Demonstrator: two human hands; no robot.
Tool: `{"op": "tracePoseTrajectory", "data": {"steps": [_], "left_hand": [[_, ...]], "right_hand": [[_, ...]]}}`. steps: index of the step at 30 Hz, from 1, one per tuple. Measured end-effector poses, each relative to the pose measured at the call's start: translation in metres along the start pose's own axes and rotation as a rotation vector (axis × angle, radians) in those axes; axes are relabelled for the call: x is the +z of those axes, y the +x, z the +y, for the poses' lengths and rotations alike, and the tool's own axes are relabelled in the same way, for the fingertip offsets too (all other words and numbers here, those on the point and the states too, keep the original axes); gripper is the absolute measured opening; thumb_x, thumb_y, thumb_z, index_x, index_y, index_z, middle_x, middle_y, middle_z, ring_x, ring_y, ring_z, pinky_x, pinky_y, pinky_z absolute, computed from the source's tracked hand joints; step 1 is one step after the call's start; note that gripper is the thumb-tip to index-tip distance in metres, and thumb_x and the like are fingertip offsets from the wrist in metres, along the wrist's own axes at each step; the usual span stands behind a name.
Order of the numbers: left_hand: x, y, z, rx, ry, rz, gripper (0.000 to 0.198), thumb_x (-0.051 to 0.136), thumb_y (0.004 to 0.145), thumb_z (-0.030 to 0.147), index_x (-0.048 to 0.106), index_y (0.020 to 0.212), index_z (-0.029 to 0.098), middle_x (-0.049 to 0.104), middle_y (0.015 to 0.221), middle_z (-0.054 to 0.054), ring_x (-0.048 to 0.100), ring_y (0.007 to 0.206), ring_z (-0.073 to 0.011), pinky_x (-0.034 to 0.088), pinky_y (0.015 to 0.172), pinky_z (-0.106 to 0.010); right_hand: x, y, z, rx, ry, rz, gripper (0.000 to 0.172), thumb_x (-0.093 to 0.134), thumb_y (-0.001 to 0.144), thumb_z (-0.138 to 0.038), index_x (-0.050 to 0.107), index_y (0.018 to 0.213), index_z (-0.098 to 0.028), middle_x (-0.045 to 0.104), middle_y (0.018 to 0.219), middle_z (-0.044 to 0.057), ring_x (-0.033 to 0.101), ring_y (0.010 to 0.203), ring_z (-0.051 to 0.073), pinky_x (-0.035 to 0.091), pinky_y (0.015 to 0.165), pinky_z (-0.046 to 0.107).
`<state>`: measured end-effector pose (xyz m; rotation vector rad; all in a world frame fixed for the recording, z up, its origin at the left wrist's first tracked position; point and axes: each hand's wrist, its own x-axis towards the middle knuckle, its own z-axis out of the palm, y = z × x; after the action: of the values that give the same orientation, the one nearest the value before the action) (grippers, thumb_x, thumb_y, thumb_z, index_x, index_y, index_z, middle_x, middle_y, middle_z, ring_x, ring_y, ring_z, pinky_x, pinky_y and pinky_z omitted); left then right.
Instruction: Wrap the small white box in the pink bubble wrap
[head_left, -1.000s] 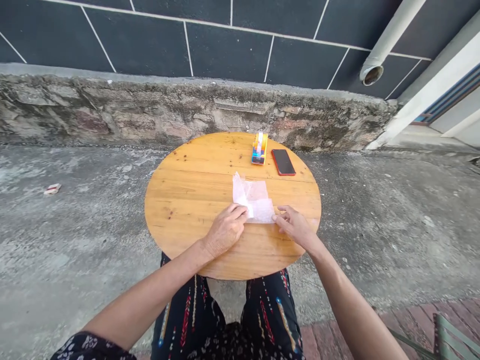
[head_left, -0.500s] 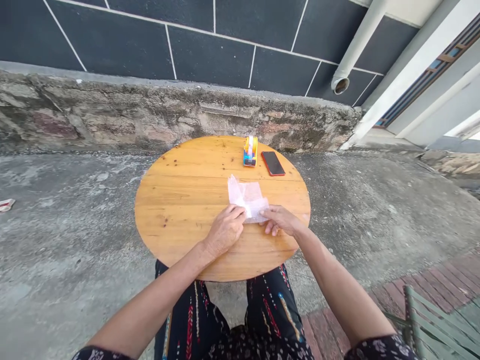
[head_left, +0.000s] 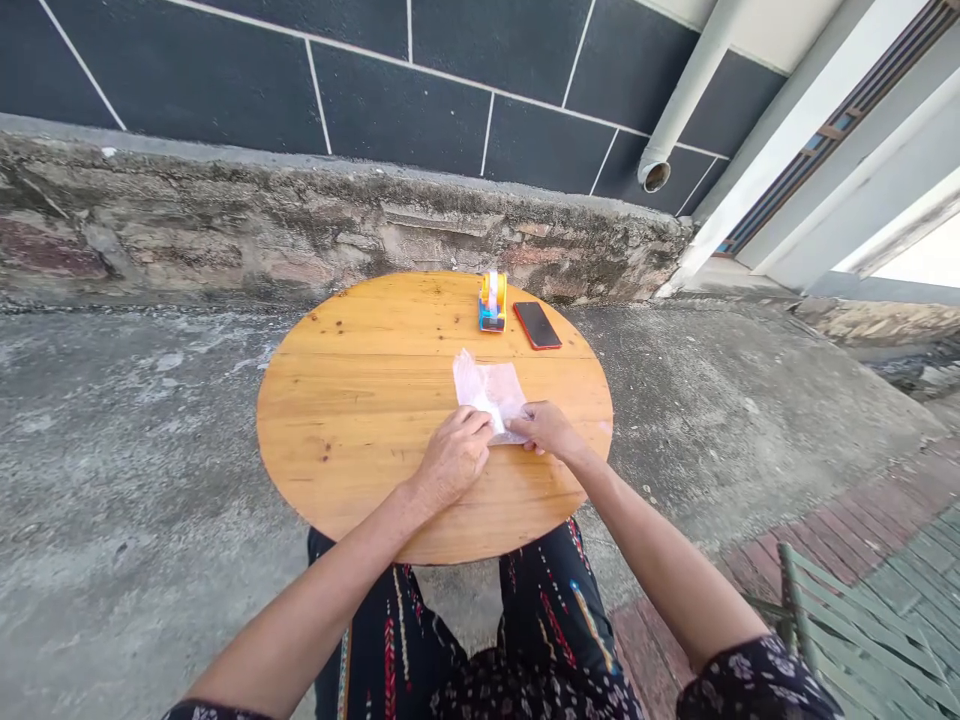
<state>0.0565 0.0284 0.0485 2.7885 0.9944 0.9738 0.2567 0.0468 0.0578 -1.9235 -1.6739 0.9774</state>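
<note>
Tabletop [head_left: 360, 400] bears pale sheet [head_left: 491, 385], partly hidden by right hand [head_left: 551, 430].

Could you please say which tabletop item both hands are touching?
The wrinkled whitish sheet between the left hand and right hand; the tape dispenser and red-edged smartphone sit farther back, untouched.

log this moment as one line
left hand: on pale sheet | right hand: holding its right side | table: tape dispenser beside phone

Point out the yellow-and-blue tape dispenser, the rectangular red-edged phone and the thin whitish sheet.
Tape dispenser [head_left: 493, 303]: head view, middle of its front.
Phone [head_left: 537, 326]: head view, dark screen.
Whitish sheet [head_left: 490, 386]: head view, uncovered middle.
</note>
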Motion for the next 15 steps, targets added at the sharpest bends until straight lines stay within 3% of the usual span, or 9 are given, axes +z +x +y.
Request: {"op": "tracePoseTrajectory", "data": {"steps": [9, 15], "left_hand": [[0.000, 0.002, 0.000, -0.002, 0.005, -0.003, 0.022, 0.049, 0.078, -0.001, 0.063, 0.085, 0.014, 0.064, 0.100, -0.008, 0.051, 0.097, -0.0238, 0.050, 0.088, -0.037], [-0.001, 0.003, 0.000, 0.000, 0.015, -0.017, 0.022, 0.048, 0.078, -0.001, 0.063, 0.084, 0.015, 0.064, 0.101, -0.008, 0.051, 0.097, -0.0236, 0.050, 0.087, -0.037]], "right_hand": [[0.017, -0.005, -0.004, -0.131, -0.141, 0.236, 0.024, 0.056, 0.072, -0.026, 0.041, 0.055, -0.021, 0.043, 0.044, -0.006, 0.046, 0.048, 0.010, 0.027, 0.048, 0.021], [0.022, -0.007, -0.004, -0.208, -0.143, 0.279, 0.015, 0.053, 0.071, -0.022, 0.043, 0.060, -0.021, 0.046, 0.052, -0.006, 0.044, 0.052, 0.010, 0.028, 0.051, 0.021]]}}
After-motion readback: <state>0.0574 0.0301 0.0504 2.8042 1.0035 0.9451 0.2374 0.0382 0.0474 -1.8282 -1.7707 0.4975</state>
